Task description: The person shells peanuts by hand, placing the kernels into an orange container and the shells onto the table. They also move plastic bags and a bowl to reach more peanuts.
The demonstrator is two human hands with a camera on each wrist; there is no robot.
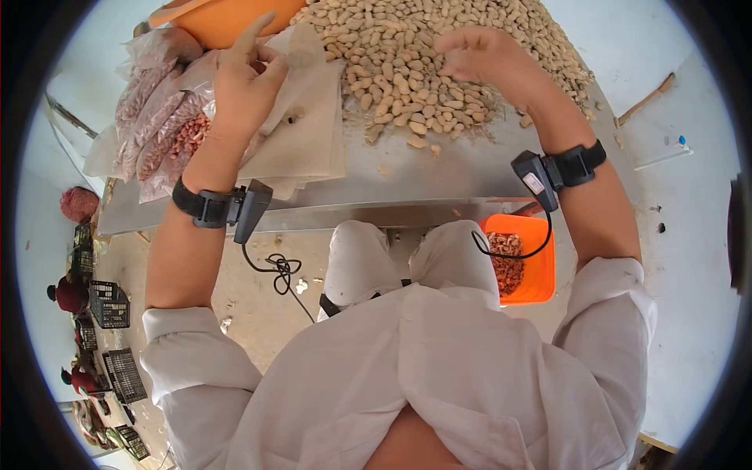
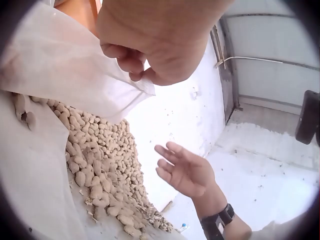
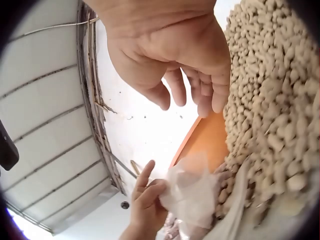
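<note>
My left hand (image 1: pixel 249 86) is raised over the left part of the metal table (image 1: pixel 392 184). Its thumb and fingertips pinch the edge of a thin translucent plastic bag (image 2: pixel 75 65), which hangs loose and also shows in the right wrist view. My right hand (image 1: pixel 492 61) hovers above a large heap of unshelled peanuts (image 1: pixel 419 90). In the right wrist view its fingers (image 3: pixel 176 87) are relaxed and slightly bent, with nothing between them. Several clear bags of shelled pink peanuts (image 1: pixel 153 117) lie piled beside my left forearm.
Beige sheets (image 1: pixel 309 145) lie flat between the bags and the heap. An orange basin (image 1: pixel 207 25) stands at the back left. Below the table's front edge, right of my knees, is an orange bin (image 1: pixel 540 270) with reddish bits inside. Black crates (image 1: pixel 110 304) and people are far left.
</note>
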